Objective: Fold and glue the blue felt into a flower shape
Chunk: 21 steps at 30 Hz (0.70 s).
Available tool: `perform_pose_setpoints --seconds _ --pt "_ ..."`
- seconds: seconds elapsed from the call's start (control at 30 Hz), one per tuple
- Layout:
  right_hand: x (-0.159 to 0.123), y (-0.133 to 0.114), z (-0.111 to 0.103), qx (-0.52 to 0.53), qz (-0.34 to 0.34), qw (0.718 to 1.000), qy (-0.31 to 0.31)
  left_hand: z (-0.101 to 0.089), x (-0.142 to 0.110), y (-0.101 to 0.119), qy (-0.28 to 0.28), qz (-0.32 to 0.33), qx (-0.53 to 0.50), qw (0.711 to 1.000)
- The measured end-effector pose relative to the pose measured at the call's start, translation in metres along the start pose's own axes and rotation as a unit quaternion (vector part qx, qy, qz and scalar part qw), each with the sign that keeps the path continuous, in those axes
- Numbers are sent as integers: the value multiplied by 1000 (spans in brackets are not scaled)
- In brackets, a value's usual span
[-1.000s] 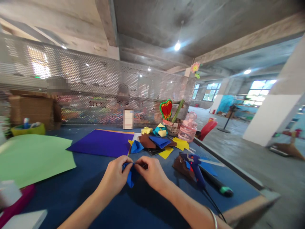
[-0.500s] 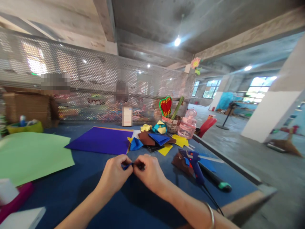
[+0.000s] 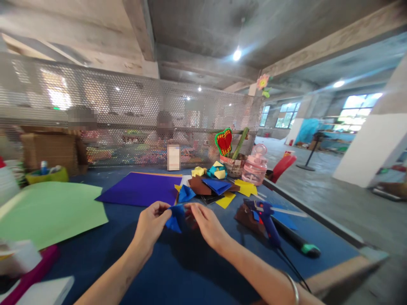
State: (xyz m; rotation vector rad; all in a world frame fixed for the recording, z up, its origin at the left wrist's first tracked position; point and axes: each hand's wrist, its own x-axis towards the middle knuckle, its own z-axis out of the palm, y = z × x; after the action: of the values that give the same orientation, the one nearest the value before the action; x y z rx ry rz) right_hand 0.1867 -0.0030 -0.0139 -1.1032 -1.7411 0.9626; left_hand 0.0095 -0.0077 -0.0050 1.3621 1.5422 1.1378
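Observation:
A folded piece of blue paper (image 3: 174, 219) hangs above the table, pinched between the thumb and fingers of my left hand (image 3: 151, 224). Its lower corner points down and its folded faces show. Just to the right, my right hand (image 3: 208, 222) has its thumb and forefinger stretched toward the paper's upper right edge. Those fingers look loose and apart; whether the tips touch the paper is hard to see. Its lower fingers are in shadow and blurred. Behind my hands lies another folded blue paper piece (image 3: 186, 193), beside a pile with brown paper (image 3: 199, 186) and yellow paper (image 3: 225, 200).
Purple sheets (image 3: 140, 188) and a light green sheet (image 3: 54, 212) lie left. At right are a glue gun (image 3: 265, 218) with its cord and a black-and-green tool (image 3: 299, 241). A pink bottle (image 3: 254, 167) and a basket (image 3: 233, 166) stand before the mesh partition (image 3: 127, 110).
The blue paper, mostly hidden between my fingertips before, now shows its folded faces. My right hand has loosened from its pinch and its fingers have straightened. The view has shifted slightly left.

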Motion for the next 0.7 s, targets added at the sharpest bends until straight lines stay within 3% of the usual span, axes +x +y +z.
perform_pose_setpoints --seconds 0.33,0.7 --pt "-6 -11 3 0 22 997 -78 5 2 -3 -3 -7 -85 996" --pt "4 -2 -13 -72 23 997 25 11 -7 6 -56 1 -180 982"
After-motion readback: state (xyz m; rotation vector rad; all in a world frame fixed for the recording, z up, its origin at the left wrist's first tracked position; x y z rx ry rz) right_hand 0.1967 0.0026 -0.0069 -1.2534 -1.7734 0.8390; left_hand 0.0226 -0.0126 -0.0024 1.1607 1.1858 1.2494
